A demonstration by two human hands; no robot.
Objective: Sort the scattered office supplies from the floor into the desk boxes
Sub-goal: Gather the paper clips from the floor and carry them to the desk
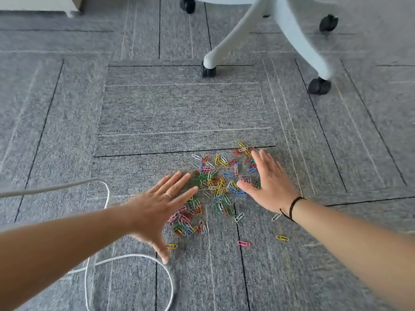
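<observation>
Several coloured paper clips lie scattered in a loose heap on the grey carpet. My left hand is spread flat and open at the heap's left edge, a ring on one finger. My right hand is spread open at the heap's right side, fingers over some clips, a dark cord bracelet on the wrist. Neither hand holds anything. A few stray clips lie apart: a pink one, a yellow one and a yellow one by my left thumb. No desk boxes are in view.
A white office chair base with black castors stands just beyond the heap at the upper right. A white cable loops over the carpet under my left forearm. A white furniture corner is at the top left.
</observation>
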